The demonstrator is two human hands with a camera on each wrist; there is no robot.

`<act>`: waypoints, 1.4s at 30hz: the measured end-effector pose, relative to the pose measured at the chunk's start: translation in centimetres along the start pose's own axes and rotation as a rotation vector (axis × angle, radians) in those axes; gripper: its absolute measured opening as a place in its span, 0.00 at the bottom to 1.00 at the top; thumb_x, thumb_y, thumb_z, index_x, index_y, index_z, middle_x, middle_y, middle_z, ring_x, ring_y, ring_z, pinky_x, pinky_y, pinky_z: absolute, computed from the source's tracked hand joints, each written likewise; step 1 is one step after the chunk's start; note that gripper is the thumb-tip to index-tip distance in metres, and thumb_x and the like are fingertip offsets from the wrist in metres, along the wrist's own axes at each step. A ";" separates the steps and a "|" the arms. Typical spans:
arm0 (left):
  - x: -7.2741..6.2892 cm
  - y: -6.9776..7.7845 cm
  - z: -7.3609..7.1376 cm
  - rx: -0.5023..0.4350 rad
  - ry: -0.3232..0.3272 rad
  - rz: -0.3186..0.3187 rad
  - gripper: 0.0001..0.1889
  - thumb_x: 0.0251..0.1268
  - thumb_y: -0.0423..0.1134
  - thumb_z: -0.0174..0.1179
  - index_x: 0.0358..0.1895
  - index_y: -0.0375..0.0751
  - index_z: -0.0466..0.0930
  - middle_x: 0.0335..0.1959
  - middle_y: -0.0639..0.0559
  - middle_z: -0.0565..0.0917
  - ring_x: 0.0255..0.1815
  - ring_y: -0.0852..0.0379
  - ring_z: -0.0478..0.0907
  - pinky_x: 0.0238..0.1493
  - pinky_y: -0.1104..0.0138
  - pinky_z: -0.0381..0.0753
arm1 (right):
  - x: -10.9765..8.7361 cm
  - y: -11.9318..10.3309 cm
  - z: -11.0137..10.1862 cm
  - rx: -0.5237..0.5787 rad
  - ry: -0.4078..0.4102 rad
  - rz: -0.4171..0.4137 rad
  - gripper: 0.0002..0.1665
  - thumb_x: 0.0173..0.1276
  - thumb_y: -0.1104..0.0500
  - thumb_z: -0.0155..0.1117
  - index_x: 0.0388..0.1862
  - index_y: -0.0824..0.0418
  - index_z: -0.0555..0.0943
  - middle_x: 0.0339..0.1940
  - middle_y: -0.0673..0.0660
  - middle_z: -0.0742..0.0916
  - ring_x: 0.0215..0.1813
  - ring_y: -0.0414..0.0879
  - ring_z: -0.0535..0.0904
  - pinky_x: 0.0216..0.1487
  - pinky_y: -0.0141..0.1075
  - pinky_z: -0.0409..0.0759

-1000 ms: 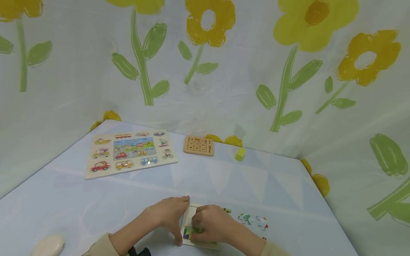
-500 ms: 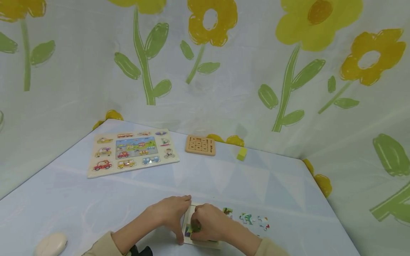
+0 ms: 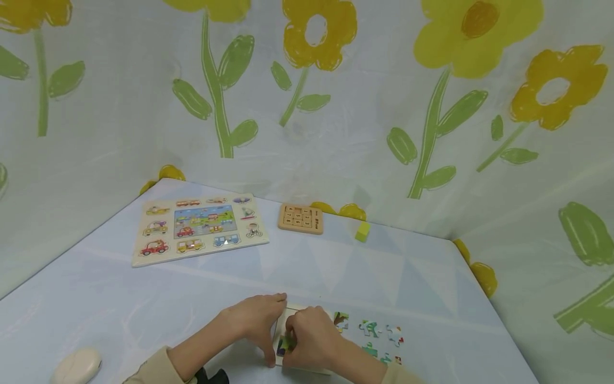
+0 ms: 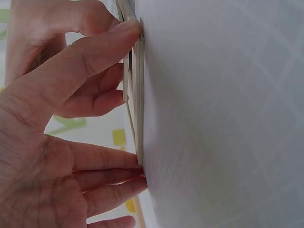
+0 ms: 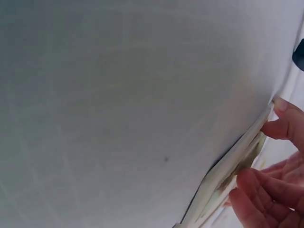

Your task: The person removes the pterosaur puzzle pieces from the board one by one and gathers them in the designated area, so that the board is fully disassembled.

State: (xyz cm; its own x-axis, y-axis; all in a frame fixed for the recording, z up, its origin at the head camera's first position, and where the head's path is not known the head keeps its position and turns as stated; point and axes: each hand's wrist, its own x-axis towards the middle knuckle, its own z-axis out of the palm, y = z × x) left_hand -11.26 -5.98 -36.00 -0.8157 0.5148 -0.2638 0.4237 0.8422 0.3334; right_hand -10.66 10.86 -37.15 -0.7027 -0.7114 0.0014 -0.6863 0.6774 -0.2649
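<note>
My left hand (image 3: 254, 322) spans the left side of a pale wooden puzzle tray (image 3: 281, 327), thumb at the near corner and fingers at the far one. In the left wrist view, its thumb and fingertips touch the thin tray edge (image 4: 138, 99). My right hand (image 3: 314, 335) is over the tray, pinching a green jigsaw piece (image 3: 290, 341) that looks tilted. A dark purple and green piece (image 3: 280, 348) shows beside it, at the tray's lower left. The right hand hides much of the tray. In the right wrist view, the fingertips (image 5: 247, 183) bend at the tray's edge.
Loose jigsaw pieces lie right of the tray, including a brown-and-green one (image 3: 341, 320) and a green-and-white one (image 3: 370, 328). Farther back are a vehicle puzzle board (image 3: 201, 229), a wooden number slide puzzle (image 3: 300, 218) and a yellow block (image 3: 362, 231). A cream rounded object (image 3: 77, 366) sits front left.
My right hand has shifted slightly down and left over the tray with the piece, uncovering more loose pieces at the right. My left hand stays at the tray's side.
</note>
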 end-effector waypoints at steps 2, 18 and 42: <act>0.1 0.0 0.0 0.003 -0.001 0.006 0.57 0.26 0.56 0.82 0.68 0.35 0.67 0.71 0.45 0.68 0.69 0.48 0.69 0.67 0.56 0.72 | 0.0 0.1 0.0 0.010 0.005 0.003 0.12 0.42 0.49 0.76 0.20 0.53 0.82 0.11 0.38 0.75 0.17 0.27 0.65 0.24 0.23 0.65; 0.2 -0.2 0.3 0.035 0.015 0.017 0.56 0.26 0.57 0.81 0.67 0.36 0.68 0.70 0.44 0.69 0.69 0.48 0.68 0.68 0.44 0.67 | -0.5 0.6 -0.3 0.102 0.081 -0.034 0.12 0.42 0.52 0.76 0.23 0.57 0.84 0.17 0.43 0.84 0.20 0.23 0.70 0.29 0.20 0.71; 0.4 0.1 0.2 0.030 0.006 -0.018 0.57 0.25 0.55 0.82 0.67 0.35 0.68 0.70 0.44 0.70 0.69 0.48 0.69 0.70 0.51 0.68 | -2.2 1.4 -2.2 0.153 0.027 0.006 0.11 0.47 0.57 0.74 0.30 0.61 0.86 0.19 0.43 0.83 0.22 0.25 0.70 0.25 0.18 0.71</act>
State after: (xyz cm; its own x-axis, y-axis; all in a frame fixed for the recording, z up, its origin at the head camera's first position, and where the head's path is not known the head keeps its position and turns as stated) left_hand -11.43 -5.65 -36.28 -0.8255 0.4990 -0.2637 0.4208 0.8556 0.3016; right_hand -10.45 13.76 -35.38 -0.7130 -0.7008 0.0243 -0.6467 0.6438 -0.4090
